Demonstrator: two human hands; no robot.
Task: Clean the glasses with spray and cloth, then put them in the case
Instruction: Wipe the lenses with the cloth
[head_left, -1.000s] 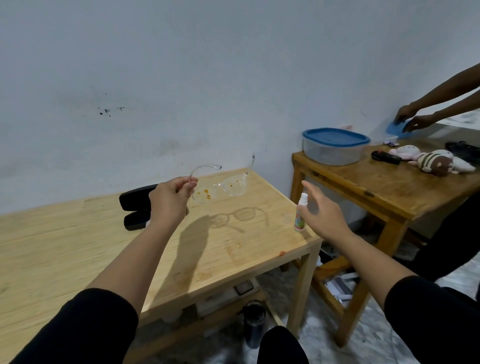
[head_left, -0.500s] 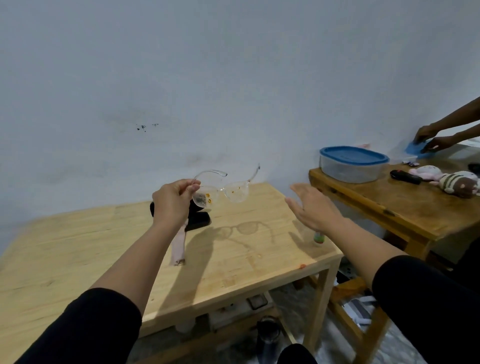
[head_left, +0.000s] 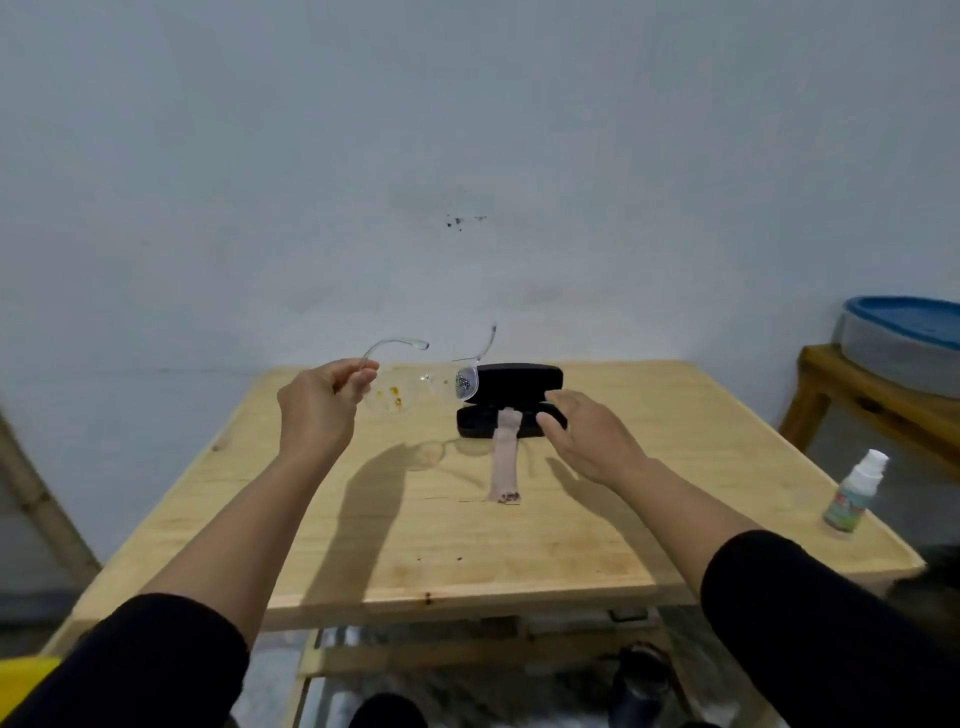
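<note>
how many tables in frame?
2. The light wooden table in front, under both hands, and a darker side table at the right edge, partly cut off. More may sit outside the frame.

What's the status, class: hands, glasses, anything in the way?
Left hand pinches smeared glasses aloft. Right hand open, beside open case and cloth. Spray bottle stands untouched at right. Nothing in the way.

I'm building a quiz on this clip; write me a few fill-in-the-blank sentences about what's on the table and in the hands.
1. The left hand holds the ____ above the wooden table.
2. The black glasses case lies ____, lid raised.
3. A pink cloth hangs out of the ____.
4. The spray bottle stands near the table's ____ edge.

Missing: glasses; open; case; right
</note>
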